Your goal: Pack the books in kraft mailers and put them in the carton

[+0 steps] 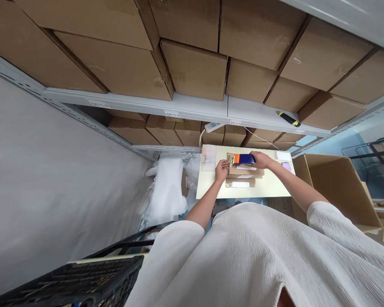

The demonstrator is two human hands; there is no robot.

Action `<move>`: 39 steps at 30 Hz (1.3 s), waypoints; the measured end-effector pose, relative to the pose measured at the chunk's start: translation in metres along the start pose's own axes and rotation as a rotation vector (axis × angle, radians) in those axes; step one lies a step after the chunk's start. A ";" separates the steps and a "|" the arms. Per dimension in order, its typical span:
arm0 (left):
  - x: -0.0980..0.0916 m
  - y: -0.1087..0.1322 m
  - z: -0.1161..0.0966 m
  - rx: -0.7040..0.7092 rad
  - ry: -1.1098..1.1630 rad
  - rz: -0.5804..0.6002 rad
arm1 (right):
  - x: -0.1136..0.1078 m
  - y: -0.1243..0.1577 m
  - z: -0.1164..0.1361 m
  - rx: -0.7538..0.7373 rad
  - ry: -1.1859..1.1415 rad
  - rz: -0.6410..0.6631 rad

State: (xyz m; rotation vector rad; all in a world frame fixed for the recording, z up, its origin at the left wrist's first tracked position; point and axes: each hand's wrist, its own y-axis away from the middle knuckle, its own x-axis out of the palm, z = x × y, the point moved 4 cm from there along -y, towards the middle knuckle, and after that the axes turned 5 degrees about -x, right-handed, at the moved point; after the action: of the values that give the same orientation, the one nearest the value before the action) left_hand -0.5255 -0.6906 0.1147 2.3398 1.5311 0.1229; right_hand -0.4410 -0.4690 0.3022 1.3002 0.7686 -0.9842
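On a pale yellow table [275, 187] lie small brown cardboard parcels [243, 172] with white labels, stacked one on another. My right hand [260, 160] is closed round a blue and orange tape dispenser [243, 159] and presses it on the top parcel. My left hand [222, 168] is closed at the parcel's left end, pinching its edge next to the dispenser. A further labelled parcel [240, 183] lies nearer to me.
Grey metal shelves [195, 104] packed with cardboard boxes rise behind the table. A black and yellow cutter [289, 119] lies on the shelf. An open carton [339, 187] stands at the right, white wrapping [168, 192] at the left, a black crate [83, 281] by me. A phone [286, 166] lies on the table.
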 end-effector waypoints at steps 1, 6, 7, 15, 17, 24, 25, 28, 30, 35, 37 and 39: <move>0.000 0.001 -0.003 -0.020 0.011 0.023 | 0.001 0.000 -0.001 0.001 -0.007 -0.006; -0.006 0.002 -0.041 0.171 -0.069 0.096 | 0.005 -0.001 -0.003 -0.020 -0.079 -0.033; -0.006 0.003 -0.051 0.234 -0.100 0.141 | 0.005 -0.002 -0.003 -0.031 -0.094 -0.042; -0.005 0.013 -0.076 0.341 -0.543 0.397 | 0.000 0.002 0.001 -0.016 -0.064 -0.008; -0.005 0.014 -0.075 0.354 -0.622 0.409 | -0.002 0.004 0.003 0.007 -0.054 0.019; -0.004 0.013 -0.074 0.385 -0.656 0.427 | -0.007 0.012 -0.005 0.066 -0.014 0.081; -0.004 0.012 -0.074 0.384 -0.647 0.427 | -0.007 0.015 -0.010 0.068 -0.004 0.086; -0.003 0.011 -0.073 0.379 -0.667 0.431 | -0.005 0.029 -0.033 0.066 0.009 0.088; -0.003 0.011 -0.072 0.384 -0.702 0.434 | -0.002 0.041 -0.052 0.065 0.013 0.081; -0.003 0.009 -0.072 0.397 -0.759 0.439 | 0.007 0.073 -0.111 0.091 0.002 0.062; -0.003 0.009 -0.073 0.397 -0.785 0.443 | 0.012 0.087 -0.137 0.094 -0.008 0.065; -0.003 0.008 -0.073 0.395 -0.814 0.447 | 0.018 0.102 -0.163 0.107 -0.021 0.073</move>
State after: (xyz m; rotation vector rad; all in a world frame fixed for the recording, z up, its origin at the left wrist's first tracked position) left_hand -0.5383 -0.6792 0.1867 2.4838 0.6648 -0.9777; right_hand -0.3293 -0.3110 0.3062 1.3984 0.6553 -0.9901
